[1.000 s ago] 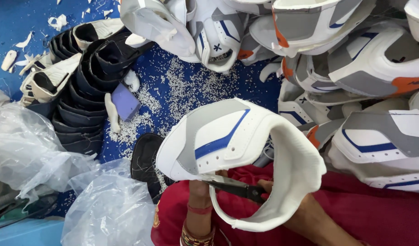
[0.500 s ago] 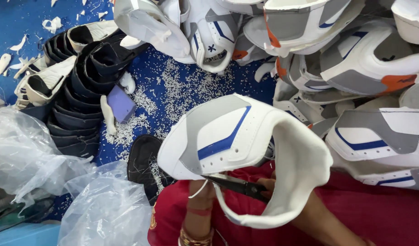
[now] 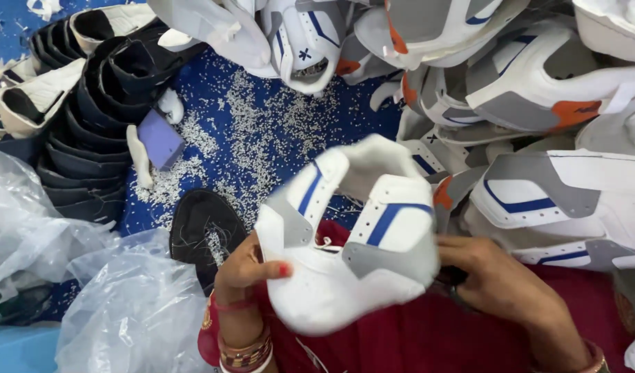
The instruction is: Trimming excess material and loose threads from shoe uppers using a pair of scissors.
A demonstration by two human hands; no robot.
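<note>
A: What are the hands doing?

B: Both are holding a white shoe upper (image 3: pixel 352 255) with blue stripes and grey panels, just over the red cloth (image 3: pixel 428 338) on the lap. The left hand (image 3: pixel 245 269) is gripping its left edge, thumb pressing on the white front, fingers hiding behind it. The right hand (image 3: pixel 500 283) is closing on the right edge, and something dark is sitting under its fingers; I cannot tell what it is

A: What is lying around them?

B: A heap of uppers (image 3: pixel 538 103) in white, grey, blue and orange is crowding the top and right, one piece lying just beside the right hand. A stack of black pieces (image 3: pixel 83 138) is sitting at the left on the blue floor (image 3: pixel 262 117), with white crumbs scattering across it. A black sole piece (image 3: pixel 203 231) is lying just beside the left hand

A: Anything in the way?

B: Clear plastic bags (image 3: pixel 117 311) are bunching up at the lower left, near the left wrist with its bangles (image 3: pixel 241 349)
</note>
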